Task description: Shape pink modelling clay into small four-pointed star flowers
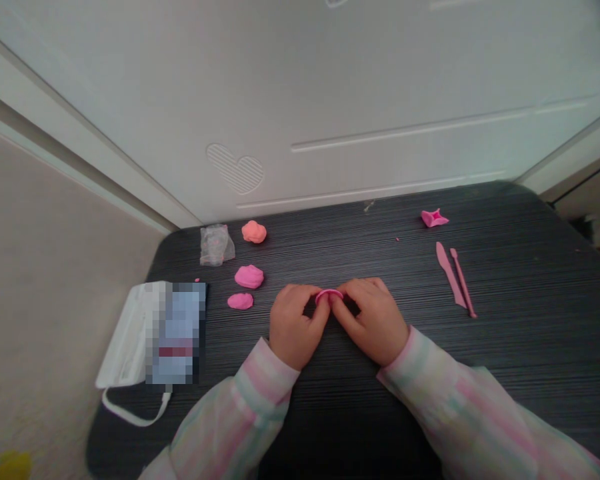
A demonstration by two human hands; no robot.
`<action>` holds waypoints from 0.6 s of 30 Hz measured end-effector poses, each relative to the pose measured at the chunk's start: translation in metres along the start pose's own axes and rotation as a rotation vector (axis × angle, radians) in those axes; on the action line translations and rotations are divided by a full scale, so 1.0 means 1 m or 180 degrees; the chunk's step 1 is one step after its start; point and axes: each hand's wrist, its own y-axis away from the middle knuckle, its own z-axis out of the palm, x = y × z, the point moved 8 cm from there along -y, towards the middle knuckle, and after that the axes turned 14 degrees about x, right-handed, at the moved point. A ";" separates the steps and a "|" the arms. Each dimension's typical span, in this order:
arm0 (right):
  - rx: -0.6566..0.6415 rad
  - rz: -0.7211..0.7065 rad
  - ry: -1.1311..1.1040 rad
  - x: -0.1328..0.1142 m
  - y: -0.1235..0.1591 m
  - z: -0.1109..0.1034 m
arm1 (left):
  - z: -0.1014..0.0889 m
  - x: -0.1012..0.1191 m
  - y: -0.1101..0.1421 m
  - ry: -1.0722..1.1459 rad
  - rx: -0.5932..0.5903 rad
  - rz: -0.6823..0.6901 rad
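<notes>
Between my two hands, low over the dark table, is a thin curved piece of pink modelling clay (329,292). My left hand (296,321) pinches its left side between thumb and fingers. On the other side my right hand (371,317) pinches it the same way, the thumbs almost touching. Left of my left hand lie a pink clay lump (249,277) and a smaller, flatter pink lump (241,301). An orange clay lump (254,232) sits behind them. To the right lie a pink plastic knife (449,270) and a thin pink modelling stick (463,283), side by side.
A folded, pointed pink clay shape (434,218) stands at the back right. Crumpled clear plastic (217,245) lies at the back left. Near the left edge a phone (177,333), its screen blurred, is beside a white case (133,337) with a white cable (136,418). A white panel (360,87) rises behind the table.
</notes>
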 end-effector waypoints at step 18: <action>0.0124 -0.0335 0.0364 -0.006 -0.002 -0.005 | 0.002 -0.003 0.000 0.0087 -0.0122 -0.0155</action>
